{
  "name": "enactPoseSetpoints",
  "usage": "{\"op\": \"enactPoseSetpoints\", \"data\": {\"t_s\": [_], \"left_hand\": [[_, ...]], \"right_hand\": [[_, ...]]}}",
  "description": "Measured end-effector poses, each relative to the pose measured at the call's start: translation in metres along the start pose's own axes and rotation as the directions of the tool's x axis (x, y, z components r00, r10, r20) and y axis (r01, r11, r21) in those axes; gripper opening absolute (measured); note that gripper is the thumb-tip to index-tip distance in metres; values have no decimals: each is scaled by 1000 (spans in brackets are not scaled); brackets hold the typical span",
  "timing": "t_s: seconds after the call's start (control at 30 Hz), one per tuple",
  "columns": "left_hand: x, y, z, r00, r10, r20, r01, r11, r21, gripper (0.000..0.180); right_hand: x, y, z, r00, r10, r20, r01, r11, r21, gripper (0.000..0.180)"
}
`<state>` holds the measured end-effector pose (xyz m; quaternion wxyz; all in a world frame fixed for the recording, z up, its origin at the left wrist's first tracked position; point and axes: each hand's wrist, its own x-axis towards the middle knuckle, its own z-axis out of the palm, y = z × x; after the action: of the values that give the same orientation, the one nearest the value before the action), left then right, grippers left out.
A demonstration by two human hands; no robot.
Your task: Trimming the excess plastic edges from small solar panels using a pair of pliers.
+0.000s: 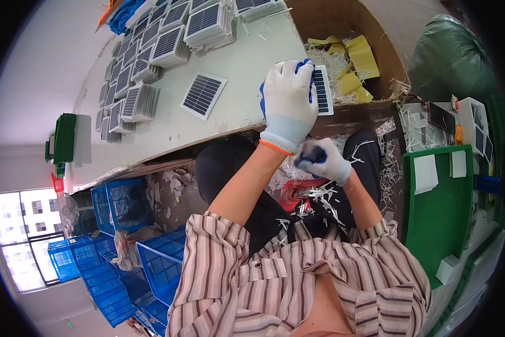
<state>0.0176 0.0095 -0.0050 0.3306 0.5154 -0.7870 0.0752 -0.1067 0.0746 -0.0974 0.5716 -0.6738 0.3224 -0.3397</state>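
Note:
My left hand [290, 101], in a white knit glove with a blue palm, is closed on a small solar panel [322, 91] with a white border. That panel sticks out past the fingers, over the table's right edge. Lower down, in front of my lap, my right hand [324, 162] wears the same kind of glove. Its fingers are curled and partly blurred; whatever they hold cannot be made out. A single solar panel [203, 96] lies flat on the pale table [241, 84], left of my left hand. Stacks of similar panels [171, 45] stand farther back.
A cardboard box [390, 62] with white strips and yellow pieces [362, 56] adjoins the table. White strips litter my lap near a red object [297, 194]. Blue crates [157, 269] stand at left; a green tray [437, 208] and a green bag [451, 59] are at right.

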Motion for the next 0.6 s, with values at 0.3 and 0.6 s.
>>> {"op": "enactPoseSetpoints", "data": {"t_s": [0.3,0.6], "left_hand": [[3,5,2,1000,-16,15,17,999,-29,31],[3,6,0,999,-53,6,53,999,-13,35]], "right_hand": [[37,1,-47,934,-51,-352,69,997,37,8],[3,20,11,879,201,-432,91,819,566,34]]}}
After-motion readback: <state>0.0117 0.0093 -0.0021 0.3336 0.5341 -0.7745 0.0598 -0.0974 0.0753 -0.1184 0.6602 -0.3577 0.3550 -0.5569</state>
